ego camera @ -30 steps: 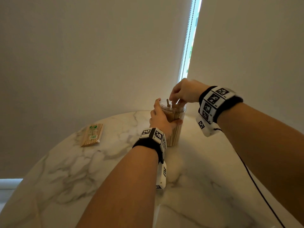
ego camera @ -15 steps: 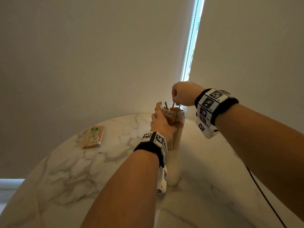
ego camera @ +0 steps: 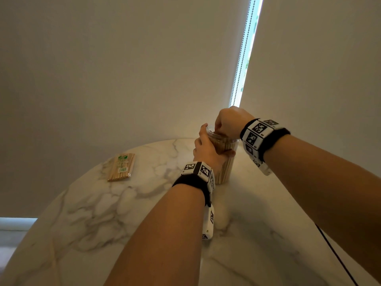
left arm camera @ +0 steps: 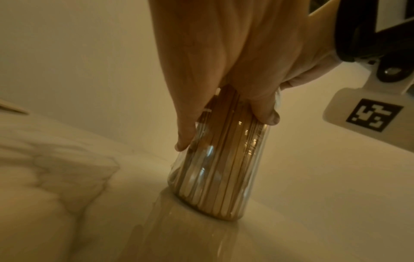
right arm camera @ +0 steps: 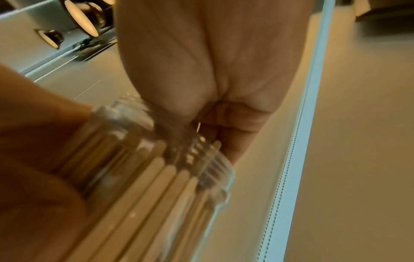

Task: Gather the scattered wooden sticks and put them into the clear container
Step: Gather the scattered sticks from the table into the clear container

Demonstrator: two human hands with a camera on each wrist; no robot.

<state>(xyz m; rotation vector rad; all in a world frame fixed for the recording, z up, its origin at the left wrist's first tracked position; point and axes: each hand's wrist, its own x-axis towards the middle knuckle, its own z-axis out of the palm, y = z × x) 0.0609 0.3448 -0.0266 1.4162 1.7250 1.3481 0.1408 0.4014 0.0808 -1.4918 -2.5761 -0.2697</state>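
Note:
A clear ribbed container (ego camera: 225, 164) stands upright on the marble table (ego camera: 103, 213), packed with upright wooden sticks (right arm camera: 143, 186). My left hand (ego camera: 208, 148) grips its upper half, fingers and thumb curled round the wall; the left wrist view shows the container (left arm camera: 219, 168) resting on the table. My right hand (ego camera: 220, 131) is over the mouth with bunched fingertips dipping inside the rim (right arm camera: 215, 170). A thin stick tip (right arm camera: 198, 126) shows between those fingers. The stick tops sit at or below the rim.
A wrapped packet of sticks (ego camera: 121, 167) with a green label lies on the table to the left. Pale blinds rise close behind the container, with a bead chain (ego camera: 241, 65) in their gap. A black cable (ego camera: 334, 250) crosses the right side of the table.
My right hand has come down onto the container mouth. The stick ends that stood above the rim have gone down inside. The left hand keeps its grip.

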